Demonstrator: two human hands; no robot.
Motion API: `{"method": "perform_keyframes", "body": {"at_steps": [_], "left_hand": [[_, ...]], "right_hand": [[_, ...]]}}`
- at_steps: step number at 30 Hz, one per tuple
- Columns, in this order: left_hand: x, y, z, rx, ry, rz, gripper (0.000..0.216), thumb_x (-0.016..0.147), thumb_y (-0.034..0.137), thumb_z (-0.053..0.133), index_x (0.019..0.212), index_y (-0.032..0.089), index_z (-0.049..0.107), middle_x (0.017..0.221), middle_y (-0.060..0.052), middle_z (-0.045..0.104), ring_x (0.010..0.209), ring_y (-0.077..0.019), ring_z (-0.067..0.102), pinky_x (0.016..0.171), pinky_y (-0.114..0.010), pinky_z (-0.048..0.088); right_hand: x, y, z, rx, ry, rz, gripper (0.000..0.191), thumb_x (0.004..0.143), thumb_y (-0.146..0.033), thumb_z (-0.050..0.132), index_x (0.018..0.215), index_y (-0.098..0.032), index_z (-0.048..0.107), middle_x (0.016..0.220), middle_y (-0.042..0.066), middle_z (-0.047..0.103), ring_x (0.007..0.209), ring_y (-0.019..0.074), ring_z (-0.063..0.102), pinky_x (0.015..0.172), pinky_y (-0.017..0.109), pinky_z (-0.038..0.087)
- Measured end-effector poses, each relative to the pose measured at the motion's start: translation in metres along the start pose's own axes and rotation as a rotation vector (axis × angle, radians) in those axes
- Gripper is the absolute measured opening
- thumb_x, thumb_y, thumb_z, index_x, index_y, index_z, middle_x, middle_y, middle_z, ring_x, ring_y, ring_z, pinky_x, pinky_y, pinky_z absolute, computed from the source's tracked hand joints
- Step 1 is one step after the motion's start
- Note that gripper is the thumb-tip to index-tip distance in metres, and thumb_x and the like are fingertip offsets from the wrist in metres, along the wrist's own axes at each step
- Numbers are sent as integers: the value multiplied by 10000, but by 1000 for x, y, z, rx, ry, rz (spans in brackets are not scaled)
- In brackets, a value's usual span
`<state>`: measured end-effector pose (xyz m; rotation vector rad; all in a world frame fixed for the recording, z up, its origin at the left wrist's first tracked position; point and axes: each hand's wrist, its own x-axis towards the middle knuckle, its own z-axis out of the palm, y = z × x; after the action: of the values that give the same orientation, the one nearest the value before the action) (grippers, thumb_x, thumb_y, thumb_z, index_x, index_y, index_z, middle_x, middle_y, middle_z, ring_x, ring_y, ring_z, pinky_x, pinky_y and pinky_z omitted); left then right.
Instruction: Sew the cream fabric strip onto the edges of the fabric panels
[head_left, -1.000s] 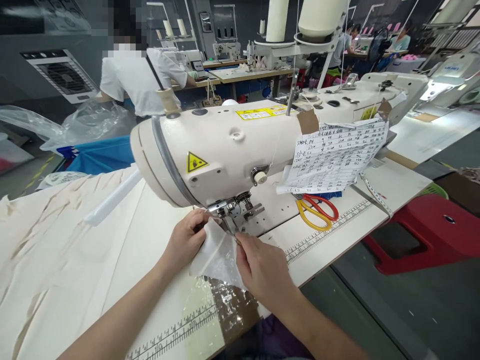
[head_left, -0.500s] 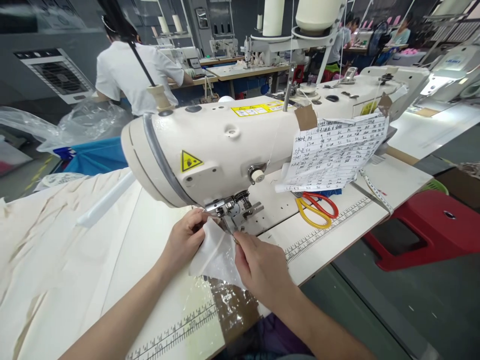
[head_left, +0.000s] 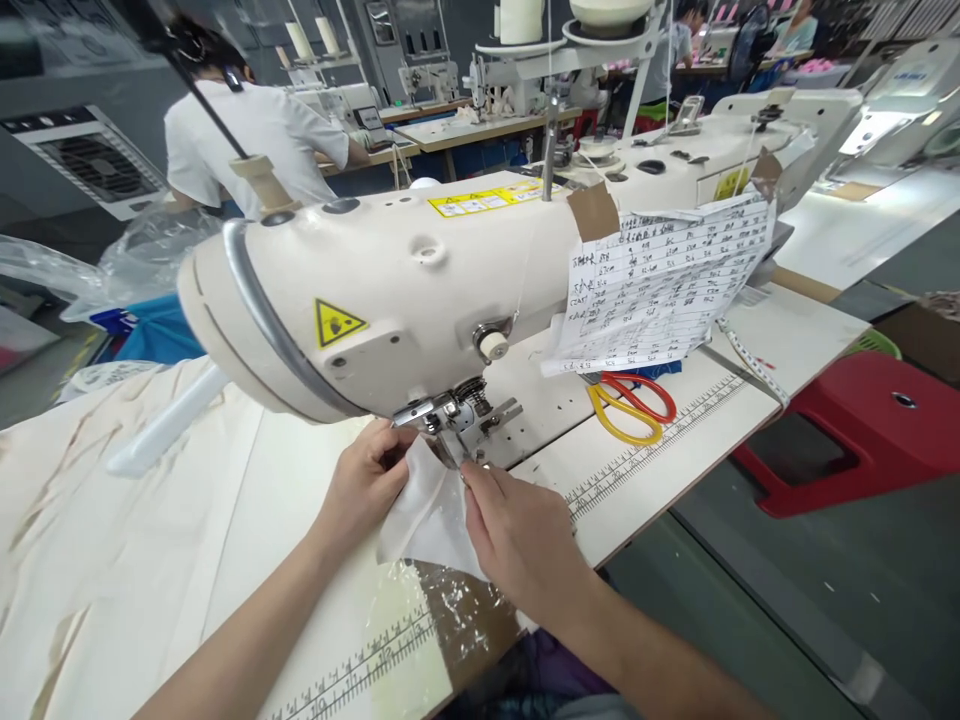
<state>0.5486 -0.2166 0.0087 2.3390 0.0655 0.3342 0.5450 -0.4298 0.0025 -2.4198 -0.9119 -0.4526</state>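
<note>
Thin white fabric [head_left: 435,515] lies under the needle area of a cream sewing machine [head_left: 405,270]. My left hand [head_left: 367,475] pinches its upper left edge beside the presser foot [head_left: 448,445]. Closed at the fabric's right edge is my right hand [head_left: 525,530], its thumb and index finger close to the foot. A small metal glint shows at those fingertips; whether it is a tool or a machine part, I cannot tell. The needle tip and the left fingertips are partly hidden.
Scissors [head_left: 626,410] with red and yellow handles lie right of the needle area. A handwritten sheet [head_left: 660,280] hangs from the machine. Pale fabric [head_left: 97,520] covers the table's left. A red stool [head_left: 847,430] stands at right; a person in white [head_left: 240,140] sits behind.
The view has shifted slightly, so the machine appears further left and lower. Both hands stay near the presser foot, and the fabric between them has changed little.
</note>
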Motion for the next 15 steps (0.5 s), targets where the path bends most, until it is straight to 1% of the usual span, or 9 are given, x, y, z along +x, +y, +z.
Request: {"method": "perform_keyframes", "body": {"at_steps": [4,8,11,15], "left_hand": [[1,-1,0,-6,-9,-60,270,825,459,607,780,213,709,792,-36,662,790,-214,634,698,-313,501],[1,2,0,-34,2,-66,227,803,425,618,757,220,706,830,-30,698,799,-209,650,694,-297,499],[2,5,0,-69,2,-82,212,796,408,617,747,220,702,847,-29,714,794,-205,658,673,-282,501],[2,6,0,-85,2,-102,217,780,413,622,776,215,712,885,-40,729,781,-206,658,641,-277,504]], "right_hand": [[1,0,0,-23,-51,23,230,966,-153,536,1163,-152,653,816,23,737,634,179,677,512,308,364],[3,0,-3,-30,-103,37,231,945,-157,559,1160,-157,643,815,23,727,636,183,677,506,308,356],[2,1,-5,25,-88,42,216,938,-146,535,1121,-163,647,792,10,709,639,184,676,506,309,359],[1,1,-6,66,-48,34,256,959,-145,491,1172,-152,634,807,14,709,645,182,676,508,306,370]]}}
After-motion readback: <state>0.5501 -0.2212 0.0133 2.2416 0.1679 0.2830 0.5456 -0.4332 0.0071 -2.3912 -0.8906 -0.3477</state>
